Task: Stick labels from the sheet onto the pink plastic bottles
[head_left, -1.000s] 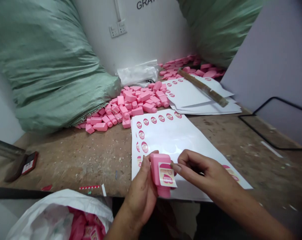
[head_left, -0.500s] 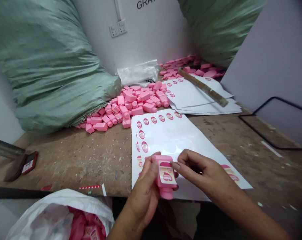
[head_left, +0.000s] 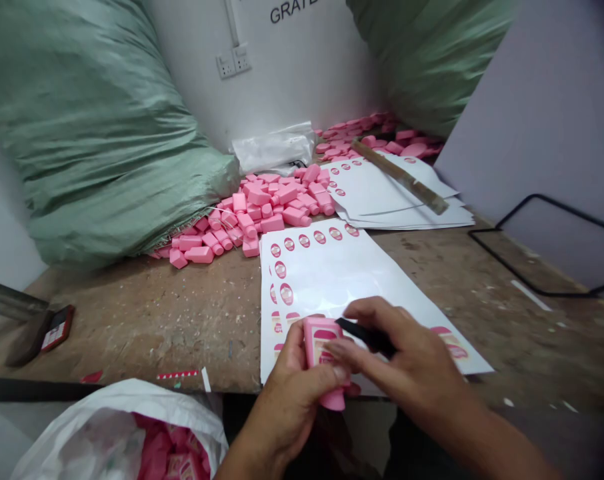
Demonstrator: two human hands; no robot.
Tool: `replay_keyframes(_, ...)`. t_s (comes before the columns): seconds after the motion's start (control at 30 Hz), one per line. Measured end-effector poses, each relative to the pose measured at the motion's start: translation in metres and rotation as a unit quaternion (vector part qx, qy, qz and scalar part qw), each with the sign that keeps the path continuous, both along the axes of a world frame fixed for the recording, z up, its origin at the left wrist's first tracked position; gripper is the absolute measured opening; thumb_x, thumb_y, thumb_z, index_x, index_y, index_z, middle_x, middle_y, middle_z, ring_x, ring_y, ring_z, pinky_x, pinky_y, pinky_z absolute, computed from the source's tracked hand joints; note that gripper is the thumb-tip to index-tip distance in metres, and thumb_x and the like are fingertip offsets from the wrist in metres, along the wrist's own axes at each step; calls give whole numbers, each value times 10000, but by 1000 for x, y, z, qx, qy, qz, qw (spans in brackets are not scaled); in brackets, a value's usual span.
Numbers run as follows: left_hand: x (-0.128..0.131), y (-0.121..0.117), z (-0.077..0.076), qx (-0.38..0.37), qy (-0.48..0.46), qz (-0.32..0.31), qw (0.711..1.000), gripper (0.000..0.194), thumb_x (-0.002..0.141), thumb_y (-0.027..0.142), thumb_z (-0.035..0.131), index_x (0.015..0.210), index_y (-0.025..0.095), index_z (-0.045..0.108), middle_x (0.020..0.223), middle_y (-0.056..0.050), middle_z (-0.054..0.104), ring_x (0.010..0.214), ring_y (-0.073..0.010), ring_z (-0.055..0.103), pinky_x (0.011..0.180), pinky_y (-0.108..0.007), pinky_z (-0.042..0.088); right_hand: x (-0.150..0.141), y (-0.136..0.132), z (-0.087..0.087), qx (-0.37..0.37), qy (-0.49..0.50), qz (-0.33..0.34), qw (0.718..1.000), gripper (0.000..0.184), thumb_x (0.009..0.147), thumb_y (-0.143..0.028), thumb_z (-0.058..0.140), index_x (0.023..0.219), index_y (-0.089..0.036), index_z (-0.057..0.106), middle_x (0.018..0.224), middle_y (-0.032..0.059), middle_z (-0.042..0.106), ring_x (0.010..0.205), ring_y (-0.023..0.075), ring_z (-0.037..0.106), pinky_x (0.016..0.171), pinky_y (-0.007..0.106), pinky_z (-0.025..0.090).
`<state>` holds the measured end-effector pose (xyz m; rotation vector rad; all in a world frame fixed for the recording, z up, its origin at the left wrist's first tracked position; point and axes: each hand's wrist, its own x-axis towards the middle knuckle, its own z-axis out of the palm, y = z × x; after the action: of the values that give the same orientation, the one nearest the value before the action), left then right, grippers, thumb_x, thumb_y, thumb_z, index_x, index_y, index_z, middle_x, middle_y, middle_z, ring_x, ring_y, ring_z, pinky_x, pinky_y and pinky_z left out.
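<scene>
My left hand [head_left: 292, 400] grips a pink plastic bottle [head_left: 318, 340] upright, with its cap end pointing down past the bench edge. A paper label sits on the bottle's front, partly hidden by my fingers. My right hand [head_left: 412, 360] lies over the bottle, its fingertips touching the label. That hand also holds a slim black tool [head_left: 367, 337], whose tip is hidden behind the bottle. Beneath both hands lies a white sheet of oval pink labels [head_left: 327, 280], with some labels peeled away.
Behind the sheet, a heap of pink bottles [head_left: 262, 213] lies on the worn wooden workbench [head_left: 132, 320]. Further back are a stack of label sheets [head_left: 402, 213] and a wooden stick [head_left: 402, 177]. Large green woven sacks [head_left: 92, 133] fill the back, and a white sack of pink bottles [head_left: 117, 433] sits below the front edge.
My right hand has closed over the bottle's label, and the black tool now shows clearly. The bottle has dropped slightly lower in my left hand.
</scene>
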<state>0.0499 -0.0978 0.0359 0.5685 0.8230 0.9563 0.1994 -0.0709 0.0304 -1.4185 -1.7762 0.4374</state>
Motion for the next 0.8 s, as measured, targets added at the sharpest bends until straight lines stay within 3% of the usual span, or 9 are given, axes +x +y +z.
replay_keyframes(0.1,-9,-5,3,-9,45,-24,999,611,640,172,744,1196,209,495,1011,-52,620,844,-149,616,666,-226,460,-8,-1,-1,-30,23,10,999,262,771,-471,608,920,-256,614,700,-1,653,639,196,609,563,300,476)
replay_keyframes(0.2,-60,-25,17,-30,216,-102,971,791,613,230,762,1325,279,421,1084,-75,653,918,-228,648,644,-252,465,-3,2,-6,-52,32,-6,998,313,770,-534,591,922,-261,614,735,18,663,677,215,631,586,323,493)
replay_keyframes(0.23,-85,-35,24,-32,300,-135,944,803,619,240,757,1344,311,421,1083,-67,669,944,-246,649,684,-279,478,0,3,-9,-61,31,-9,998,345,757,-571,592,913,-265,618,759,28,673,696,227,642,588,331,500)
replay_keyframes(0.3,-139,-59,41,-27,495,-182,849,630,691,304,711,1284,395,519,1164,-21,667,1035,-268,624,879,-369,464,6,6,-16,-83,29,-13,996,411,723,-648,584,886,-273,627,779,43,687,699,249,659,560,341,512)
replay_keyframes(0.43,-207,-74,64,17,685,-165,710,644,630,377,761,1252,383,592,1355,-24,579,1254,-339,493,1076,-463,324,7,14,-42,-90,28,5,996,467,701,-727,549,843,-290,636,706,48,687,616,262,665,484,344,512)
replay_keyframes(0.5,-213,-46,61,96,728,-110,669,564,710,348,704,1263,326,592,1329,-56,599,1223,-311,533,1054,-450,365,3,18,-56,-71,14,31,997,448,723,-717,546,856,-300,639,681,41,680,593,256,657,473,339,506)
replay_keyframes(0.6,-208,37,41,219,778,-14,589,436,816,229,600,1251,251,591,1304,-95,610,1185,-250,565,1012,-403,423,1,21,-67,-61,-12,59,996,420,757,-691,537,895,-308,640,701,33,681,601,249,652,489,339,506)
replay_keyframes(0.7,-202,124,13,246,796,5,553,404,861,208,568,1265,196,550,1381,-120,517,1285,-258,456,1072,-481,351,2,17,-59,-108,-41,77,990,368,833,-622,484,960,-313,639,771,29,698,672,245,666,546,339,521)
replay_keyframes(0.8,-201,180,-9,256,805,-2,536,399,879,331,570,1248,184,534,1354,-111,505,1207,-272,504,998,-536,413,-3,11,-44,-138,-68,86,984,338,915,-525,389,991,-306,634,829,39,707,728,239,661,601,345,513)
